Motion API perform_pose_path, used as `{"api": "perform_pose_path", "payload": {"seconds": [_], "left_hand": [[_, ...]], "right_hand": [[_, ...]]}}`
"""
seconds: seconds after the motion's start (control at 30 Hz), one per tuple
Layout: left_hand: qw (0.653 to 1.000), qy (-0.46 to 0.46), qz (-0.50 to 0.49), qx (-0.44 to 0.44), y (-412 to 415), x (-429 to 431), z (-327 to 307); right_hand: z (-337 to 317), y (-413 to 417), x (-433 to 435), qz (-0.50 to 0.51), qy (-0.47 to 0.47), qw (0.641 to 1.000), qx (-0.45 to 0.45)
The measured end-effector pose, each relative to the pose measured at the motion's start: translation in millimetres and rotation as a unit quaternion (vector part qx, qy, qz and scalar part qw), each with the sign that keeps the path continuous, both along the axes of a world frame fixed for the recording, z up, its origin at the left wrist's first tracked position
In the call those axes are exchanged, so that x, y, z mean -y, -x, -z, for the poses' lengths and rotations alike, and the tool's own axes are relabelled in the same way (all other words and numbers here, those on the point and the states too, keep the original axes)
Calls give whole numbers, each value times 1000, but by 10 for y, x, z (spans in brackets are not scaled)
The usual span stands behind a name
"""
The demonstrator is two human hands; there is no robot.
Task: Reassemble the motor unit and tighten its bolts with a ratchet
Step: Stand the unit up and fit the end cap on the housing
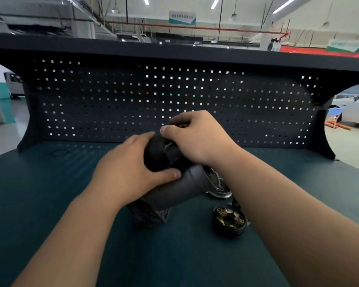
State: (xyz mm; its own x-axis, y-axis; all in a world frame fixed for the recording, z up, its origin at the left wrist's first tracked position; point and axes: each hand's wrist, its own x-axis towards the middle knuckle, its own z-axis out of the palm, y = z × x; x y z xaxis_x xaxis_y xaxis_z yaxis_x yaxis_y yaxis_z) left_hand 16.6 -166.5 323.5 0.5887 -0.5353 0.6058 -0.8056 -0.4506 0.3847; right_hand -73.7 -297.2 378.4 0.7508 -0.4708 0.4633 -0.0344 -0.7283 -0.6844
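A dark grey cylindrical motor unit [174, 189] lies tilted on the green bench top in the middle of the head view. My left hand [129, 172] grips its upper dark housing from the left, thumb across the front. At the motor's top end my right hand [195, 137] is curled, pinching a small part that its fingers hide. A round black end cap [229, 221] with brass-coloured brush parts inside sits loose on the bench just right of the motor. Behind my right forearm, a shiny metal flange piece [220, 192] shows. No ratchet is in view.
The green bench top [50, 204] spreads wide on both sides of the motor. A dark perforated back panel [112, 100] with a shelf above closes off the far edge. White cars stand on the workshop floor beyond both ends.
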Motion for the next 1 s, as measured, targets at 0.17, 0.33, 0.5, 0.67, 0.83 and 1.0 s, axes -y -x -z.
{"api": "perform_pose_path", "payload": {"seconds": [0.17,0.33,0.5,0.67,0.83,1.0], "left_hand": [[999,34,-10,-19,-67,82,-18],[973,195,17,-119,-35,182,226],[959,241,-24,-146,-83,254,336],[942,281,-27,-179,-210,46,518],[953,268,-12,-141,-174,65,488],[958,260,-13,-116,-135,55,483]], "right_hand": [[-121,-7,-69,22,30,998,-44],[-325,-153,-144,42,114,989,-82],[-418,-236,-100,-10,147,982,-119],[-135,112,377,14,129,991,42],[1039,620,914,27,95,950,-295],[1329,792,968,13,154,933,-327]]}}
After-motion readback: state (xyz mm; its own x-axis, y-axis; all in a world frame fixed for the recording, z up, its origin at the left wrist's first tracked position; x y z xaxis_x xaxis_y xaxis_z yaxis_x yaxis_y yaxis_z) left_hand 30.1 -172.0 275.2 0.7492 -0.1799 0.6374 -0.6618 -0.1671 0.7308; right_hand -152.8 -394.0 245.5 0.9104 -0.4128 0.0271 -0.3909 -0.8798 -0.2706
